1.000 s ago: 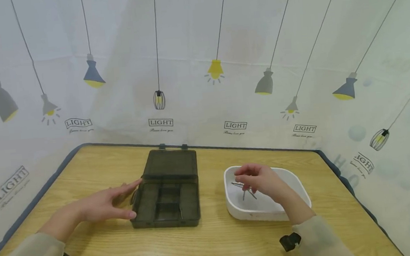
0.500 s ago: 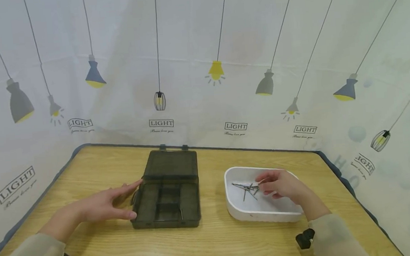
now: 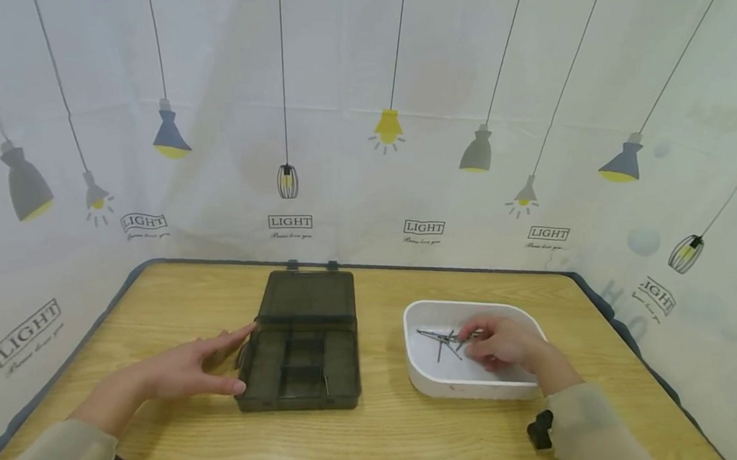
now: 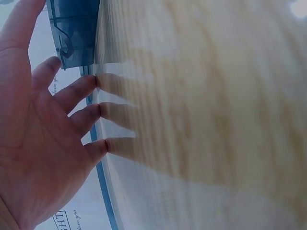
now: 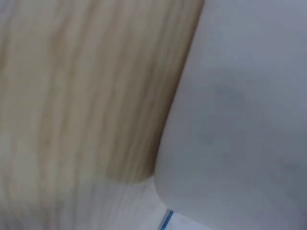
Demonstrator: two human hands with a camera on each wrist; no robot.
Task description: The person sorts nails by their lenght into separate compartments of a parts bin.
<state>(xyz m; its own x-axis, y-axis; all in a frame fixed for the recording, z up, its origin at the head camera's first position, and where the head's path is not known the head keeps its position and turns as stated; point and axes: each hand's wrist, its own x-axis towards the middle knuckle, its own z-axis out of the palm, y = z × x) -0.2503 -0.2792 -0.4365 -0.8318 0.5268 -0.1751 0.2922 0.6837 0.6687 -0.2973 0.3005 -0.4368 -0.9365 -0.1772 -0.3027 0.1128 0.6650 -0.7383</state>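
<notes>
A dark translucent divided box (image 3: 339, 355) lies with its lid (image 3: 308, 292) swung back; a thin metal piece (image 3: 326, 385) stands in its right part. My left hand (image 3: 178, 371) touches the box's left side with thumb and index finger spread; in the left wrist view the fingers of that hand (image 4: 53, 124) reach down to the table beside the box (image 4: 74, 33). My right hand (image 3: 507, 345) is inside the white tray (image 3: 478, 389), its bent fingertips at several thin metal nails (image 3: 438, 338). Whether it pinches one cannot be told. In the right wrist view the tray wall (image 5: 240, 124) hides the hand.
The wooden table (image 3: 230, 450) has a dark blue edge along the back and sides. Behind it hangs a pale curtain (image 3: 334, 117) printed with lamps. Bare wood separates the box from the tray.
My right hand has moved right from the tray's left part, then slightly down and left toward the nails' right ends. My left hand and the box have stayed in place.
</notes>
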